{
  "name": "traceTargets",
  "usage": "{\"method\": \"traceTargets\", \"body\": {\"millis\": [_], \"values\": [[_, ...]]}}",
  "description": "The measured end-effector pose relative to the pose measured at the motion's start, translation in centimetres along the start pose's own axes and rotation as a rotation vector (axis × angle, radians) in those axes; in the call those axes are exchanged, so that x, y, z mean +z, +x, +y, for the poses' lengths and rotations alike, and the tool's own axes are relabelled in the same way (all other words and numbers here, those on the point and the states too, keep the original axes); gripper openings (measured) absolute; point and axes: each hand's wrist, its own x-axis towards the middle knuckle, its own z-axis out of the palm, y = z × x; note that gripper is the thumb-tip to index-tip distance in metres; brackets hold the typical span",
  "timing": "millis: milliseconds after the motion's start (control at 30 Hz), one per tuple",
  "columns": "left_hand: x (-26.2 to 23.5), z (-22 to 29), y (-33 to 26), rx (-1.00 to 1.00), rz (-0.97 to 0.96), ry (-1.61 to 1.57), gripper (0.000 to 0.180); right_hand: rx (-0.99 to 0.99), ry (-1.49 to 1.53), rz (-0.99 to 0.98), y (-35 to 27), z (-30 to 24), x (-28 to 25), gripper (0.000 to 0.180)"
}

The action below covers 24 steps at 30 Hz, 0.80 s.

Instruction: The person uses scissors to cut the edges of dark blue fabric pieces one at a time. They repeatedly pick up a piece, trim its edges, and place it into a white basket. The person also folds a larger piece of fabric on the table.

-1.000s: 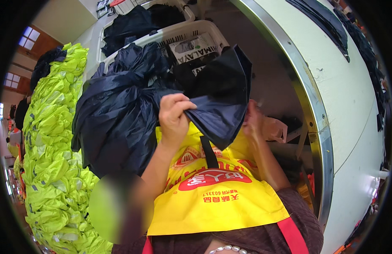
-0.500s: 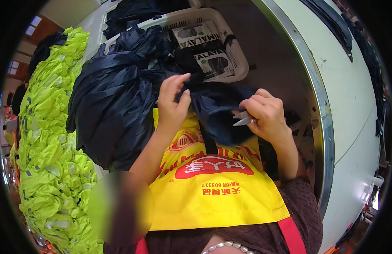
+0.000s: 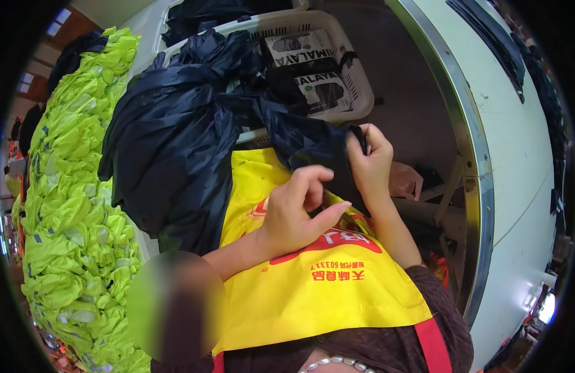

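My right hand is closed on the edge of a dark navy garment of thin, shiny cloth. The cloth stretches leftward from it into a large crumpled bunch. Below and left of that grip, my left hand is held over the yellow apron. Its fingers are loosely curved, the thumb stands apart, and nothing shows between them. Whether the right hand also holds a tool is hidden from me.
A white plastic basket at the back holds dark cloth and flat printed packets. Neon-yellow garments are heaped along the left. On the right, a metal edge borders a pale tabletop with dark cloth on it.
My left hand has come down and right, away from the navy bunch. My right hand has turned upward and moved slightly left. Metal blades seen at it before no longer show.
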Motion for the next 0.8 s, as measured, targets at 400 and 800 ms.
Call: {"method": "traceTargets", "body": {"millis": [400,800], "values": [[3.1,-6.1,1.5,-0.029,0.196,-0.282,0.032,0.562,0.968,-0.196,-0.8,0.2,1.7,0.013],[-4.0,-4.4,2.8,-0.582,-0.077,-1.262,0.02,0.565,0.609,-0.74,1.1,2.1,-4.2,0.017]]}}
